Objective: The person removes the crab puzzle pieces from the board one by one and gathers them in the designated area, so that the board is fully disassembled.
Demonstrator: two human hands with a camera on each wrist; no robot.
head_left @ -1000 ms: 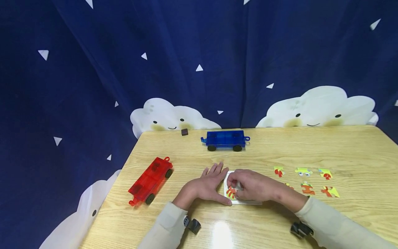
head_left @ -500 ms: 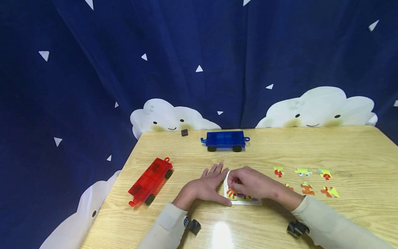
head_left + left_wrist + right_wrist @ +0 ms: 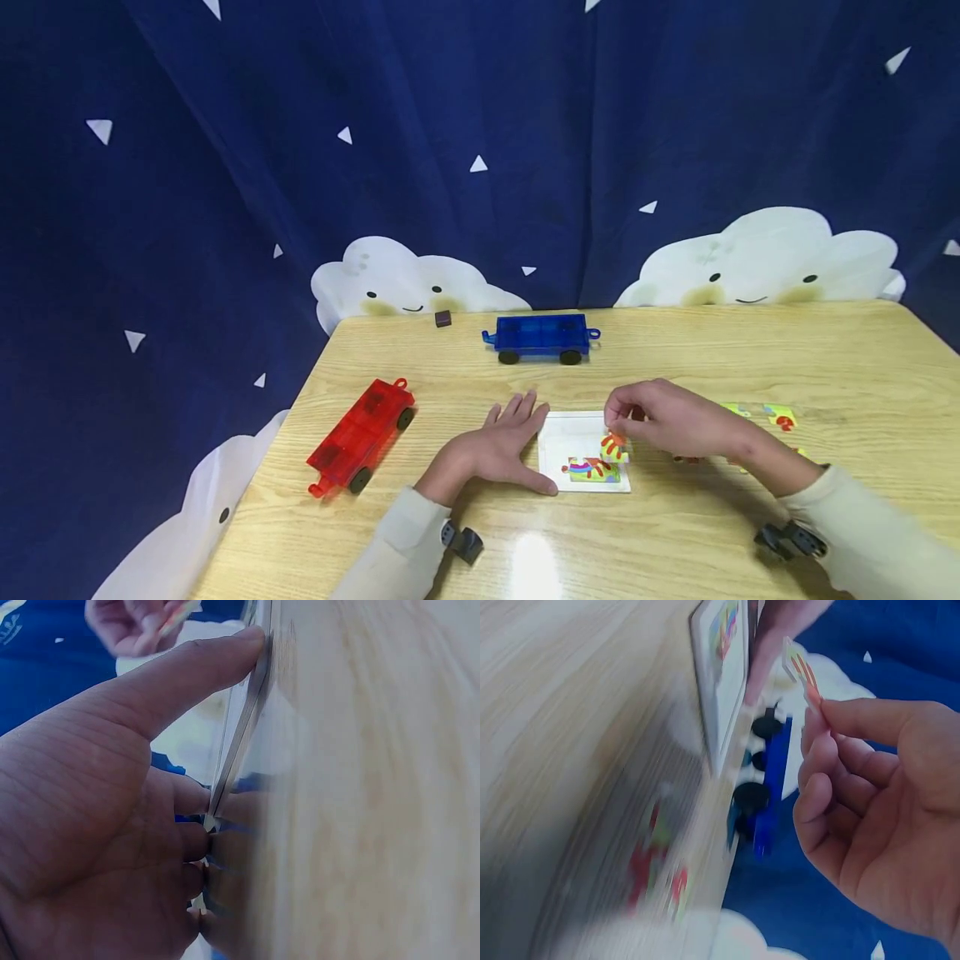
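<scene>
My left hand (image 3: pixel 501 452) lies spread on the table, its thumb and index finger touching the left side of a shallow white puzzle tray (image 3: pixel 558 435). The left wrist view shows its thumb (image 3: pixel 202 664) along the tray's edge. Between thumb and fingers, my right hand (image 3: pixel 671 421) pinches a yellow puzzle piece (image 3: pixel 613 450) with red stripes, above the tray's right side. In the right wrist view that puzzle piece (image 3: pixel 801 669) is tilted up, clear of the tray. Joined puzzle pieces (image 3: pixel 592 471) lie in the tray's lower part, partly covered by the held one.
Loose puzzle pieces (image 3: pixel 782 417) lie on the table to the right, several hidden by my right forearm. A blue toy wagon (image 3: pixel 542 335) stands behind the tray, and a red toy wagon (image 3: pixel 362 435) to the left. A small dark block (image 3: pixel 443 318) sits near the back edge.
My right hand has moved right, lifting the striped puzzle piece from the tray's lower left corner. That corner now shows bare white. The left hand has stayed in place.
</scene>
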